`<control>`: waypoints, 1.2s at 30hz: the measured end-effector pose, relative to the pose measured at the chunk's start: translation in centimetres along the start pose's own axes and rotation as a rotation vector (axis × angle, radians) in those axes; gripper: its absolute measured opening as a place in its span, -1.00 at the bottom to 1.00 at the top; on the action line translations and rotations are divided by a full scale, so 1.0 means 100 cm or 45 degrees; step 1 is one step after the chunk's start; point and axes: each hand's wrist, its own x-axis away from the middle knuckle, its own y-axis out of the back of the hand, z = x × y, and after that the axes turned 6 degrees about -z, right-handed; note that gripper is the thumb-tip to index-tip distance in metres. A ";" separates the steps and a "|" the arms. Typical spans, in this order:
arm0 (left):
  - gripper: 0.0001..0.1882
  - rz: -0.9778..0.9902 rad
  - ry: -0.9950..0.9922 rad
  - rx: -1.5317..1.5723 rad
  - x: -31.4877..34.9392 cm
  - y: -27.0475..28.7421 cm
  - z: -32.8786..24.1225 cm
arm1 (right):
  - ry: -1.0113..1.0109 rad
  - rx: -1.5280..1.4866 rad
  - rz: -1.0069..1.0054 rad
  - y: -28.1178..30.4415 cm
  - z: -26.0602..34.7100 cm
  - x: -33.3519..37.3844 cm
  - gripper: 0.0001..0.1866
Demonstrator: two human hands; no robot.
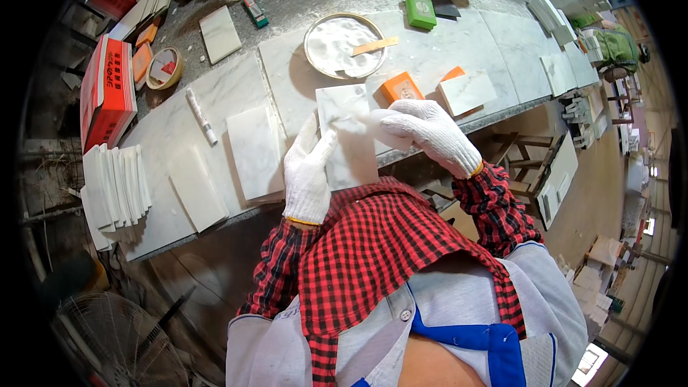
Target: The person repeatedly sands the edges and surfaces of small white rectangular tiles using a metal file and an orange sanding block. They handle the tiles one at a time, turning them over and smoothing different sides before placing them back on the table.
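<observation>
My left hand [308,175], in a white knit glove, grips the left edge of a grey-veined white marble tile [353,154] tilted up at the bench's front edge. To the tile's right, my gloved right hand [432,132] is closed in a pinch. A pale, blurred, translucent piece [381,129] shows at its fingertips, over the tile's right edge; its kind is unclear. Just beyond the tile stands a round tub of white paste [340,39] with a flat wooden stick [375,46] across it. An orange block [401,88] lies near my right fingers.
More marble tiles [254,150] lie left of my left hand, with a tile stack [118,190] at the far left. A white marker [201,116], a red box [107,93] and a green box [421,11] are on the bench. A fan [125,340] stands below left.
</observation>
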 end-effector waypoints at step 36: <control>-0.47 -0.150 -0.060 -0.096 -0.019 0.003 -0.018 | 0.435 0.746 -0.976 0.129 -0.101 -0.188 -0.62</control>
